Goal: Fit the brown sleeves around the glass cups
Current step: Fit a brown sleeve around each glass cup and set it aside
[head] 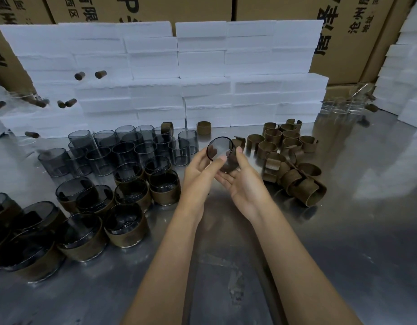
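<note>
Above the middle of the metal table (226, 266) I hold one smoky glass cup (220, 148), tilted with its mouth toward me. My left hand (200, 172) grips its left side, thumb on the rim. My right hand (240, 177) cups it from below and from the right. A brown sleeve (228, 166) sits around the cup's lower part, mostly hidden by my fingers. Several bare glass cups (123, 148) stand at the left. Several cups wearing sleeves (123, 216) stand nearer me on the left. A pile of loose brown sleeves (287, 160) lies to the right.
A wall of white foam blocks (179, 73) runs along the table's back, with cardboard boxes (343, 31) behind it. Clear glasses (343, 104) stand at the back right. More foam (404, 73) is stacked at the far right. One sleeve (204, 127) stands alone by the foam.
</note>
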Tool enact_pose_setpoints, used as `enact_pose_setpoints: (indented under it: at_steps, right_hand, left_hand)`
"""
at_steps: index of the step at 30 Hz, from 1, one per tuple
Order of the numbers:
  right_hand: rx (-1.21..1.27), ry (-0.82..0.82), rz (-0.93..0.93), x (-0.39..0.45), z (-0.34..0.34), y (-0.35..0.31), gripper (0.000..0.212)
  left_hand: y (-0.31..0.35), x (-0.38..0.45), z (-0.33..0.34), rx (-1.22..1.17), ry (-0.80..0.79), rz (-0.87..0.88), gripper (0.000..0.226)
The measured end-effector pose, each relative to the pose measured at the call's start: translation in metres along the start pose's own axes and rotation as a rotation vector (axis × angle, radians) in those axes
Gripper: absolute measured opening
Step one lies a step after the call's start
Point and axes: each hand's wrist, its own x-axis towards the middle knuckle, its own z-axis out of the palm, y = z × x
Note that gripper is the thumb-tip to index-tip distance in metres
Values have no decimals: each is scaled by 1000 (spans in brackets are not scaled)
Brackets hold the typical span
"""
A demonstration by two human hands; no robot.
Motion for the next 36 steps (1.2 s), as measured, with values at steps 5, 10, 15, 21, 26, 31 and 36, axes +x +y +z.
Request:
enact_pose_setpoints:
  at_steps: [5,10,15,21,26,31,36]
  right_hand:
    - [-73,-31,10,0,-1,1,31]
    - [-176,-84,64,-4,0,-1,23]
    - [-213,-133,75,-7,4,0,27]
    - [-142,-61,0,-6,0,-4,21]
    - [-144,16,-13,-4,-3,-4,29]
    - [-484,211,-208,1,0,5,38]
    - [-690,196,-286,6,-3,9,41]
  left_hand:
    - [-3,1,-2,9,74,-50,52]
    - [-2,3,-5,-108,168,-95,61]
    - [-7,11,-11,-213,162,-129,36]
    - [-9,11,-3,-180,107,-170,25]
    - [-6,8,4,-168,87,-133,31]
    - [-11,6,10,-86,23,-52,37]
    - [-19,10,9,-289,34,-118,33]
